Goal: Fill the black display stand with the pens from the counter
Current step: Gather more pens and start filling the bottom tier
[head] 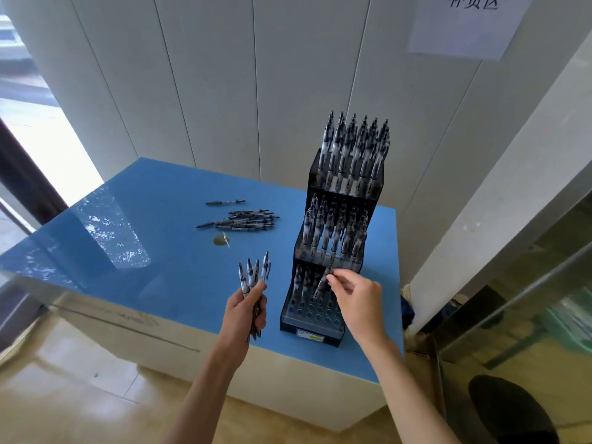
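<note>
black stand (333, 334) sits upright on the right part of the blue counter (166, 277), three stepped tiers. top tier packed with pens, middle tier looks full too, bottom tier only has pens in its back rows, front holes open. left hand (245, 310) grips a bundle of pens (254, 277), tips fanned upward, held over the counter just left of the stand. right hand (355, 298) pinches a single pen (322, 285) between thumb and fingertips, pen tilted over the bottom tier; cannot tell if its tip is in a hole. hands apart, stand's lower corner between them. loose pile of pens (246, 219) lies flat on the counter farther back, left of the stand, with one stray pen (226, 202) just beyond it. small round hole (220, 240) in the counter near the pile. white paneled wall (224, 75) behind, paper sign (467, 24) at upper right.
</note>
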